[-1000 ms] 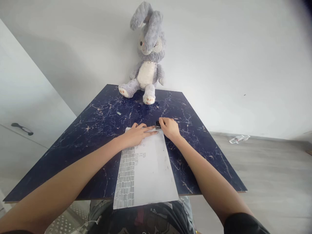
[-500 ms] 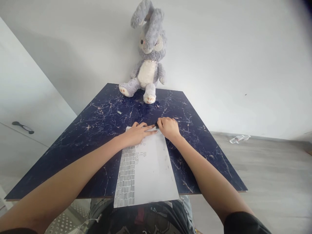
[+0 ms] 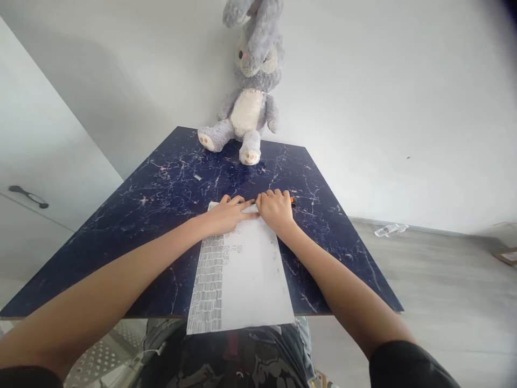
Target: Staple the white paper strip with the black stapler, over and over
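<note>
A sheaf of white paper [image 3: 254,285] lies on the dark blue marbled table [image 3: 161,183], its near end reaching past the front edge. Grey hatched marks and small print run down its left side. My left hand [image 3: 228,215] rests flat across the top of the paper, fingers stretched to the right. At the paper's top right corner, my right hand [image 3: 277,210] is closed around what looks like a small black stapler [image 3: 293,202]. Only its black and orange end shows beyond the knuckles; the rest is hidden under the hand. The fingertips of both hands nearly meet.
A grey plush rabbit [image 3: 250,108] sits at the table's back against the wall. One small staple strip or similar scrap [image 3: 197,177] lies left of centre. A clear plastic item [image 3: 391,230] is on the floor at right; a cabinet handle [image 3: 29,196] is at left.
My right hand has turned over the stapler and pressed down, covering its front and exposing its orange end. My left hand stays on the paper. The view has tilted slightly down.
</note>
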Available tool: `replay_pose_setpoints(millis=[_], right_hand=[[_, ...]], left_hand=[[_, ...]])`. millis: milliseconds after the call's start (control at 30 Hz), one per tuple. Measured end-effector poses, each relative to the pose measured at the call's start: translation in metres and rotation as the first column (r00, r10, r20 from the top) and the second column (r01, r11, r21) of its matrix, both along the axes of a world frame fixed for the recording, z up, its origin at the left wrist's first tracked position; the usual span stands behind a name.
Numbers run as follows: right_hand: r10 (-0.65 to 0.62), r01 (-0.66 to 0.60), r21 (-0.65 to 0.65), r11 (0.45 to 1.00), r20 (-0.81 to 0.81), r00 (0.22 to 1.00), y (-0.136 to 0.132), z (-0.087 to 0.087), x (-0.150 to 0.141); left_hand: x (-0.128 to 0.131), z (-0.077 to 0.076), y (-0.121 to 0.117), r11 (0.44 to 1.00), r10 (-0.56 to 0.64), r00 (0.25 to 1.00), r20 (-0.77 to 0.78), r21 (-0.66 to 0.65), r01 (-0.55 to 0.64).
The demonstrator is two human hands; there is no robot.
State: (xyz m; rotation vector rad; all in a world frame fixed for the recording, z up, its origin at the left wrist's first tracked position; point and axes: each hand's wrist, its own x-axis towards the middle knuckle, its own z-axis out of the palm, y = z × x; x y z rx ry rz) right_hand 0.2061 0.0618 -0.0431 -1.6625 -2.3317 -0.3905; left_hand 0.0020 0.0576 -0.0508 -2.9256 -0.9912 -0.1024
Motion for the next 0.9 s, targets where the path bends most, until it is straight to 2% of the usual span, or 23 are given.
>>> replay_pose_setpoints(millis=[167,300,400,500,600,667,733,800,867,900], right_hand=[[-0.015,0.015,-0.012,1.0,-0.022,1.0,0.006,0.003,0.002],[-0.12,0.117,-0.045,0.992,-0.067,0.99,0.021,0.009,0.018],[-0.138,0.134,-0.046,0.99,-0.094,0.986,0.026,0.016,0.034],[-0.031,0.01,-0.123,0.992,-0.167,0.986,0.021,0.025,0.051],[0.125,-0.178,-0.262,0.948,-0.206,0.971,0.015,0.033,0.069],[0.106,-0.156,-0.314,0.937,-0.169,0.98,0.014,0.036,0.076],[-0.022,-0.014,-0.269,0.963,-0.132,0.991,0.014,0.038,0.079],[-0.166,0.14,-0.141,0.98,-0.195,0.967,0.012,0.042,0.074],[-0.19,0.193,-0.024,0.981,-0.34,0.921,0.006,0.046,0.061],[-0.147,0.157,-0.008,0.988,-0.403,0.903,0.001,0.047,0.052]], left_hand=[[-0.002,0.0,-0.001,1.0,0.007,1.0,-0.023,0.006,-0.007],[-0.004,-0.002,0.001,1.0,0.016,0.999,-0.032,0.005,-0.016],[-0.004,-0.001,0.001,1.0,0.027,0.999,-0.038,-0.003,-0.027],[-0.005,0.002,-0.001,0.999,0.037,0.999,-0.013,-0.012,-0.037],[-0.007,0.004,-0.002,0.999,0.041,0.999,0.036,-0.007,-0.04],[-0.01,0.006,-0.002,0.999,0.046,0.997,0.068,0.003,-0.046],[-0.012,0.007,-0.002,0.998,0.06,0.993,0.1,0.014,-0.062],[-0.013,0.007,-0.001,0.994,0.097,0.986,0.137,0.029,-0.102],[-0.014,0.007,0.0,0.985,0.157,0.971,0.179,0.039,-0.166],[-0.015,0.007,0.002,0.977,0.195,0.96,0.201,0.042,-0.208]])
